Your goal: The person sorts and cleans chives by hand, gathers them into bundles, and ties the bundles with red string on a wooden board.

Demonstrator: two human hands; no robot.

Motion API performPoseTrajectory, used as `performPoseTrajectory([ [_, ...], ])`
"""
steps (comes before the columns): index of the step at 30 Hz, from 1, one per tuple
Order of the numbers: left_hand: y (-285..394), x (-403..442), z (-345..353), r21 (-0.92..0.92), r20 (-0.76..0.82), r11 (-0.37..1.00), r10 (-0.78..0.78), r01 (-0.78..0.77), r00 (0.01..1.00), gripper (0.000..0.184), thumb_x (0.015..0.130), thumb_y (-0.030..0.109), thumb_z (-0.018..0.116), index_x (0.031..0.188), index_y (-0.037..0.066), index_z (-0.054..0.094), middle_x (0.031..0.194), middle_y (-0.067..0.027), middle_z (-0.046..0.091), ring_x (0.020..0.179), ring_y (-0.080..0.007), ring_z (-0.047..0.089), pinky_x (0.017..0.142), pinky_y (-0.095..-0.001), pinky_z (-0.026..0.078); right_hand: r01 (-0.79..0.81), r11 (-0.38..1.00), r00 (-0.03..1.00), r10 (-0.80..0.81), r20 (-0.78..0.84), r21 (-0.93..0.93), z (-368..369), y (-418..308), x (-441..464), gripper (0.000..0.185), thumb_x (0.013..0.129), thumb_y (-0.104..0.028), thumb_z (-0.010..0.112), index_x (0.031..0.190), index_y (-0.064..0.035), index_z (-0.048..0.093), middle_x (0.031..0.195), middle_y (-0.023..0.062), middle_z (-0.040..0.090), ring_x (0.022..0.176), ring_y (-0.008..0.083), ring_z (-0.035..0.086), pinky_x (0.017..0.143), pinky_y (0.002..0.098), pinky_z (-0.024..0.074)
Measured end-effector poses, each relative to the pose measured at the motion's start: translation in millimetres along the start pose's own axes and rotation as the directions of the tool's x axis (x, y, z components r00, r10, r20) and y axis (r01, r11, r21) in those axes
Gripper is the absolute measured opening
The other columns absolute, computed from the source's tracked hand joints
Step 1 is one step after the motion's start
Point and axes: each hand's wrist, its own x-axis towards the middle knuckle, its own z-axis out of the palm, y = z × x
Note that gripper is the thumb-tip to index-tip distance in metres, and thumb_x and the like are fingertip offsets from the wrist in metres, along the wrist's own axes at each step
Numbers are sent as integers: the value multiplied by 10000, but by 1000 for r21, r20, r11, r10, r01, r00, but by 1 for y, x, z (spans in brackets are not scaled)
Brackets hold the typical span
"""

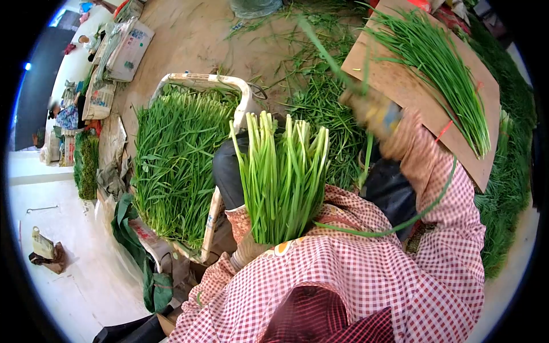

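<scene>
My left hand (249, 250), partly hidden by the checked sleeve, is wrapped round the lower part of a bundle of green stalks (280, 183). The pale stalk ends point up, away from my body. To the right of the bundle my right hand (374, 114) is raised and smeared by motion. Blurred green blades show at its fingers, and whether it grips them cannot be made out. A long green leaf (394, 228) curves from beside the bundle to my right sleeve.
A white-rimmed crate (246, 94) full of greens stands at the left. Loose leaves (326, 108) cover the floor ahead. On a brown board (383, 74) at the upper right lie long greens (440, 63) with red ties. People (68, 116) sit far left near crates.
</scene>
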Motion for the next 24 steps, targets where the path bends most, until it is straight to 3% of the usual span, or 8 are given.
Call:
performPoseTrajectory([
  [2,-1,2,0,0,7,1000,-6,6,1000,826,628,259,848,1313,47,439,1235,-119,550,1091,-241,540,929,-373,436,317,765,948,-238,211,-560,39,13,-26,429,905,-390,523,1124,-23,559,926,99,611,777,204,592,693,340,514],
  [6,-1,5,-1,-5,17,1000,-17,17,1000,826,628,256,847,1314,47,438,1234,-120,550,1089,-242,542,926,-372,439,8,421,963,240,119,-907,70,-3,-30,522,801,-397,591,1153,-15,543,1000,189,611,869,273,601,739,368,492],
  [15,2,7,-4,-46,-5,998,-48,47,999,826,627,251,846,1315,48,435,1234,-123,550,1083,-245,547,920,-371,444,-217,408,890,455,-9,-887,86,-16,-13,268,873,-122,478,1105,-6,546,889,112,587,725,198,561,610,348,505],
  [18,4,9,-7,-64,-14,996,-58,57,998,827,627,249,846,1316,48,435,1234,-124,550,1081,-245,548,918,-371,446,-36,361,975,219,47,-932,46,-10,23,346,872,-145,482,1193,-31,538,860,95,614,710,185,581,630,322,518],
  [20,6,11,-9,-72,-24,995,-67,65,997,827,627,248,846,1316,48,434,1233,-125,550,1079,-246,549,916,-371,447,-98,453,995,58,-81,-886,11,11,60,301,885,-163,516,1161,-56,562,788,41,593,592,135,522,546,281,473],
  [21,7,12,-9,-76,-29,995,-72,69,997,827,627,248,845,1316,48,434,1233,-125,550,1079,-246,550,916,-371,448,-20,765,998,54,33,-644,-18,40,89,340,876,-198,553,1187,-61,551,868,63,610,677,154,563,594,277,492],
  [23,8,14,-9,-85,-38,993,-83,79,996,827,627,246,845,1317,48,433,1233,-126,550,1077,-247,551,914,-371,449,30,955,991,11,135,-294,-12,34,100,386,867,-233,590,1212,-66,539,948,85,626,763,173,603,642,272,511],
  [24,9,15,-10,-91,-44,992,-88,84,995,827,627,246,845,1317,48,433,1233,-126,550,1077,-247,552,914,-370,449,49,890,965,75,250,-454,-3,37,106,472,834,-291,633,1235,-69,522,1064,119,600,898,212,596,717,289,516],
])
